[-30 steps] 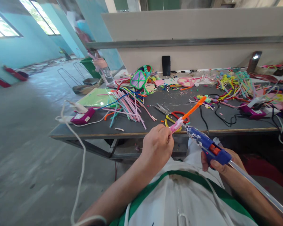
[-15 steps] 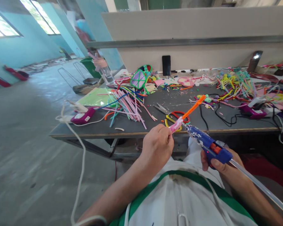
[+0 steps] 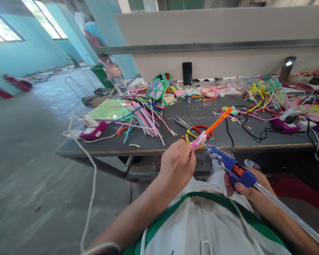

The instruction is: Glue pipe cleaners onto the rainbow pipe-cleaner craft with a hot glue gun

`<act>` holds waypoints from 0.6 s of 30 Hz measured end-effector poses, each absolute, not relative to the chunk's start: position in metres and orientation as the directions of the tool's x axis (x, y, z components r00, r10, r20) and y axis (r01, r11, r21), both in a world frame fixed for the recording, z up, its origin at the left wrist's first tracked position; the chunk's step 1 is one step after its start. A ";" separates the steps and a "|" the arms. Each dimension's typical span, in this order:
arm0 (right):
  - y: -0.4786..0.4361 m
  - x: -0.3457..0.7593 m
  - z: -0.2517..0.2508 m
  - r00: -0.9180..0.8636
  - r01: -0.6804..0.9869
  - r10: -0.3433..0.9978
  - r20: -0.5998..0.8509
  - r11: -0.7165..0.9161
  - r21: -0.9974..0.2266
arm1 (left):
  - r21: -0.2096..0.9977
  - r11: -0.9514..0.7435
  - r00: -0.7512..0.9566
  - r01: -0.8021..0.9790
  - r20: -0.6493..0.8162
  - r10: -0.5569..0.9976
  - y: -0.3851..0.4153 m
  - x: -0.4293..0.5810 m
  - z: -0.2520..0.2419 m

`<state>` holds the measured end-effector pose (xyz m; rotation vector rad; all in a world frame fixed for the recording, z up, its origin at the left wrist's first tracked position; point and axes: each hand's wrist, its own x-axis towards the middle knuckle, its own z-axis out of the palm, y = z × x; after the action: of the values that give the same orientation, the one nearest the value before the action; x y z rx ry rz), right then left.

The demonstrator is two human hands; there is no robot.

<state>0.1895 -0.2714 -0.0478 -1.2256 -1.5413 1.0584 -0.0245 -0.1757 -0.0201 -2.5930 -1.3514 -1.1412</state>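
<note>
My left hand (image 3: pixel 177 161) is closed around a pink fuzzy piece (image 3: pixel 198 140), from whose top an orange pipe cleaner (image 3: pixel 218 120) slants up to the right. In my right hand (image 3: pixel 246 186) is a blue glue gun (image 3: pixel 227 163), smeared with white residue around its front. A long clear glue stick (image 3: pixel 287 209) runs out of its back end. The gun's nozzle points up-left and is at the pink piece, touching or very close; I cannot tell which. Just behind my left hand lie scissors (image 3: pixel 184 123) with red and yellow handles nearby.
Pink and lilac pipe cleaners (image 3: pixel 145 118) lie heaped on the table (image 3: pixel 170 147), left of the scissors. A purple power socket (image 3: pixel 94 131) with a white cord sits at the left edge. A phone (image 3: pixel 187 73) leans on the back panel. More pipe cleaners (image 3: pixel 266 94) and black cables spread rightward.
The glue gun in my right hand has shifted slightly left and down, its nozzle moving a little down along the pink piece. My left hand stays almost still.
</note>
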 end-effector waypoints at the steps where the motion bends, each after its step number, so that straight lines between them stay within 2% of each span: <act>1: -0.271 0.189 -0.048 -0.143 0.242 0.983 0.114 0.146 -0.959 | 0.309 -0.630 0.368 0.713 0.600 0.710 -0.176 -0.025 -0.020; 14: -0.270 0.186 -0.056 -0.186 0.151 0.981 0.061 0.090 -0.985 | 0.312 -0.629 0.366 0.712 0.599 0.712 -0.175 -0.025 -0.020; 18: -0.271 0.189 -0.058 -0.128 0.172 0.990 0.063 0.085 -0.981 | 0.304 -0.630 0.362 0.715 0.610 0.705 -0.175 -0.024 -0.020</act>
<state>0.1894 -0.2712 -0.0576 -1.2215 -1.4654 1.1525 -0.0244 -0.1747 -0.0195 -2.5812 -1.3457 -1.1460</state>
